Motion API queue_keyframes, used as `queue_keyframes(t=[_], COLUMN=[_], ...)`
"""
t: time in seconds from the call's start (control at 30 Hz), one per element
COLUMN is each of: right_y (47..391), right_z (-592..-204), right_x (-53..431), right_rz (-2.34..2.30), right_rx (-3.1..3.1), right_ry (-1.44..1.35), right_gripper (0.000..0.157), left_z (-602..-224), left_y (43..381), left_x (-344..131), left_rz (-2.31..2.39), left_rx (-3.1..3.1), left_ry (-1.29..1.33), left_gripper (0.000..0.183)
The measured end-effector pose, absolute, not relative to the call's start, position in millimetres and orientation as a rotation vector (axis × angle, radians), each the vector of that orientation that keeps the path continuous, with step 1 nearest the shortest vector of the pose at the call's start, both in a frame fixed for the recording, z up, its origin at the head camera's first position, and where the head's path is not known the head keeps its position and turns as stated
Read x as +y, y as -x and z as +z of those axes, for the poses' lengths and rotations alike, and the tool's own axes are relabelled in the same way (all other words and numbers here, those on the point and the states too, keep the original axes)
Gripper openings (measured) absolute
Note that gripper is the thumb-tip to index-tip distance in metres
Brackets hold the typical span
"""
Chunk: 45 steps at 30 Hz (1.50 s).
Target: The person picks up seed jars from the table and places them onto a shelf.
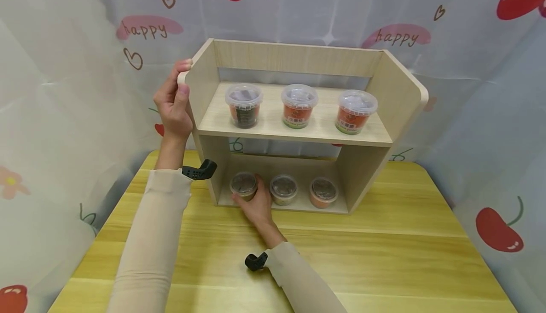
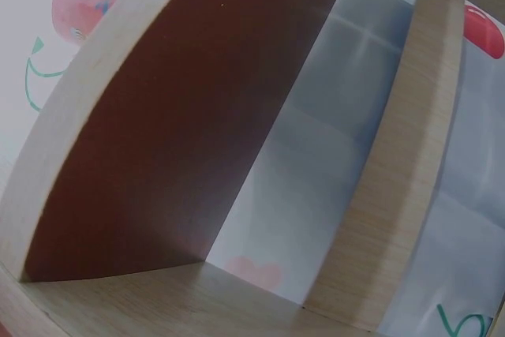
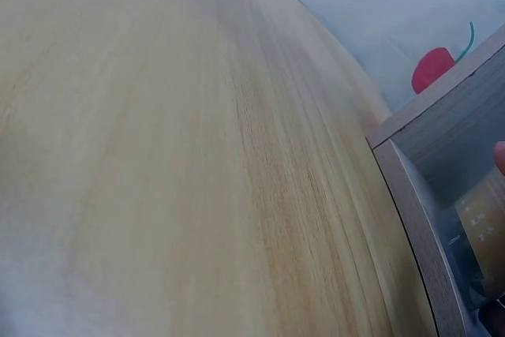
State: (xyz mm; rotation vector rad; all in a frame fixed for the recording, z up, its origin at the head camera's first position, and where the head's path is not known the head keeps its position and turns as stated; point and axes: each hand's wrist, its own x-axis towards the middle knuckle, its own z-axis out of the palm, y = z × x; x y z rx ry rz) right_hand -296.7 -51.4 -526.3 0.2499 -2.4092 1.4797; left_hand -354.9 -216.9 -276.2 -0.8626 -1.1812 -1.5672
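Note:
A small two-tier wooden shelf (image 1: pixel 294 138) stands on the table. My left hand (image 1: pixel 174 102) grips the upper front edge of its left side panel, thumb in front and fingers behind. On the lower tier, my right hand (image 1: pixel 258 205) holds the leftmost lidded plastic cup (image 1: pixel 243 183), thumb on the near side and fingers round its right. That cup (image 3: pixel 483 219) also shows at the right edge of the right wrist view, with a fingertip against it. Beside it stand a middle cup (image 1: pixel 283 188) with pale contents and a right cup (image 1: pixel 323 191) with orange contents.
Three taller lidded cups stand on the upper tier: a left one with a dark label (image 1: pixel 245 106), a middle one (image 1: pixel 298 106) and a right one (image 1: pixel 355 111) with red labels. The yellow wood-grain table (image 1: pixel 384 256) reaches to curtains (image 1: pixel 482 114) printed with cherries.

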Motion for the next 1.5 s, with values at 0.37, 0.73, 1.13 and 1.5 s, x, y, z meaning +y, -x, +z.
queue_keyframes(t=[0.37,0.73,1.13,1.5], right_y=[298.1,301.1,301.7,298.0], right_z=[-528.2,-526.3,-524.0,-523.1], right_x=[-52.6,-52.2,-51.3,-52.3], right_rz=[1.438,1.453,1.488,1.488], right_rx=[-2.418,-2.424,-2.464,-2.460], right_ry=[-0.235,-0.235,-0.245,-0.247], right_gripper=[0.086,0.087,0.090,0.094], left_z=[-276.7,-277.1,-277.1,-277.9], left_y=[355.9,356.5,357.4,356.0], left_x=[-217.0,-217.7,-218.0,-218.3], left_rz=[-1.567,-1.555,-1.559,-1.569], left_rx=[-1.186,-1.192,-1.191,-1.202], left_ry=[0.862,0.860,0.845,0.839], left_gripper=[0.036,0.036,0.036,0.036])
